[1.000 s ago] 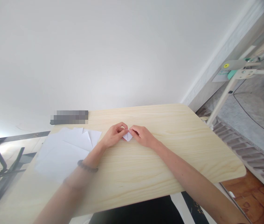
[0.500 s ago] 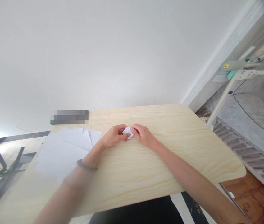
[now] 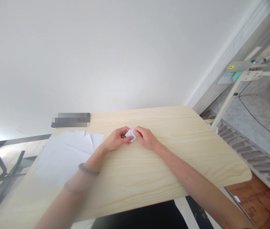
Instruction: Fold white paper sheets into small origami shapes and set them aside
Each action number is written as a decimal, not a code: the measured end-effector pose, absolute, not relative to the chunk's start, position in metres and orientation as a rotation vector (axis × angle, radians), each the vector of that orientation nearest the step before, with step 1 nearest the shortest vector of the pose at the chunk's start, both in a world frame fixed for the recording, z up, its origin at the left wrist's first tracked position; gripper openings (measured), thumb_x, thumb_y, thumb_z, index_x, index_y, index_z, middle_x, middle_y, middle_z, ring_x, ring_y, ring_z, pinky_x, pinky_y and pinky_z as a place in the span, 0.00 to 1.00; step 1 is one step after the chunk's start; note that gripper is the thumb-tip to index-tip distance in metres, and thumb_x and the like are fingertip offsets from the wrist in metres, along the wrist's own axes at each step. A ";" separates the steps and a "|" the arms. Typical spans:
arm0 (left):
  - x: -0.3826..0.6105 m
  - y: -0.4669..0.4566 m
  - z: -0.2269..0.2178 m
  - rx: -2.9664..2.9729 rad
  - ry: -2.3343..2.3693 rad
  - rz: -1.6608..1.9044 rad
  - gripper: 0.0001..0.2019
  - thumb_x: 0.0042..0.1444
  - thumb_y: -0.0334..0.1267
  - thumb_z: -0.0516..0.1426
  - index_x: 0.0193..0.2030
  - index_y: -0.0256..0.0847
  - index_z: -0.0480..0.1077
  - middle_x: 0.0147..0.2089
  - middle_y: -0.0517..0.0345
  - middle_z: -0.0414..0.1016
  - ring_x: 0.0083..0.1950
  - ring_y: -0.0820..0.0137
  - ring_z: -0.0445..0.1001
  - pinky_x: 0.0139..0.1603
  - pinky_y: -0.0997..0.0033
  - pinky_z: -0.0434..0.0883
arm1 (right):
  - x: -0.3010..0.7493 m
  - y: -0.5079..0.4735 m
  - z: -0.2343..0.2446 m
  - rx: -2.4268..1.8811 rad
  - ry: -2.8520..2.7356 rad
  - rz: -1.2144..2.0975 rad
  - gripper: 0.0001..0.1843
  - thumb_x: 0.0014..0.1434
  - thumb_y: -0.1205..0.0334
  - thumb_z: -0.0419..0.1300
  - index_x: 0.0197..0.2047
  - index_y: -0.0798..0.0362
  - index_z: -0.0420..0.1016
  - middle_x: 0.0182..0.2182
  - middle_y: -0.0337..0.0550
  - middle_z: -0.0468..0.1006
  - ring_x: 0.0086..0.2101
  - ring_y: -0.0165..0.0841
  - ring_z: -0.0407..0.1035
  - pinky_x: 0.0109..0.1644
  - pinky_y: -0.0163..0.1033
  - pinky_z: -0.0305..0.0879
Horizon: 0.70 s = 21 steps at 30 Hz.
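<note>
Left hand and right hand meet over the middle of the light wooden table. Both are curled closed, fingertips pinching a small folded piece of white paper from either side. The paper sits just above the tabletop; contact with the wood cannot be confirmed at this size. A dark bead bracelet circles the left wrist. Loose white sheets lie on the table just left of the left hand
</note>
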State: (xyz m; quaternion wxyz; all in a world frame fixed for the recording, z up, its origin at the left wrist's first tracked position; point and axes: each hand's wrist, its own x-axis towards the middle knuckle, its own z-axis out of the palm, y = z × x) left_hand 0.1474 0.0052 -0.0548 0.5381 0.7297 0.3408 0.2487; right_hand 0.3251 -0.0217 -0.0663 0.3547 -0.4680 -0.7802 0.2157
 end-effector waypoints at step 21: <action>0.146 0.006 -0.059 1.681 0.803 0.582 0.11 0.48 0.42 0.57 0.34 0.37 0.67 0.31 0.57 0.74 0.33 0.71 0.72 0.36 0.70 0.69 | 0.326 -0.021 -0.067 -1.212 -2.016 0.555 0.13 0.60 0.59 0.43 0.29 0.53 0.61 0.23 0.36 0.65 0.24 0.26 0.58 0.29 0.32 0.52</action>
